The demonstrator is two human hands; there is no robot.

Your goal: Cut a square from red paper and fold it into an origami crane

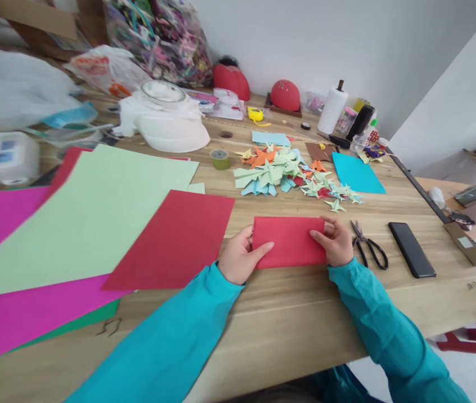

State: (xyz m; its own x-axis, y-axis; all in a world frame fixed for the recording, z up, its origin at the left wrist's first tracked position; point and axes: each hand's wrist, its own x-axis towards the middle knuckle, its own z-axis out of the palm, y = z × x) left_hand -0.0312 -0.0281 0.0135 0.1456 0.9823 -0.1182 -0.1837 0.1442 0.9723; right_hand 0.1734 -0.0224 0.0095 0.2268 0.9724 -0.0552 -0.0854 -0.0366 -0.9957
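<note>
Between my two hands is a folded red sheet of paper [290, 238], a wide rectangle held just over the wooden table. My left hand [241, 254] grips its left end, thumb on the front face and fingers behind. At the right end my right hand [335, 242] pinches it the same way, with the fingers partly hidden behind the paper. A larger red sheet [179, 240] lies left of my left hand. Black-handled scissors [367, 243] rest close to the right of my right hand.
Large coloured sheets [90, 218] cover the table's left side. Beyond my hands lies a pile of folded paper stars and shapes [271, 170], with a blue sheet [357, 172] beside it. A phone [411, 249] lies at right. A white cap [170, 123] and bags stand behind.
</note>
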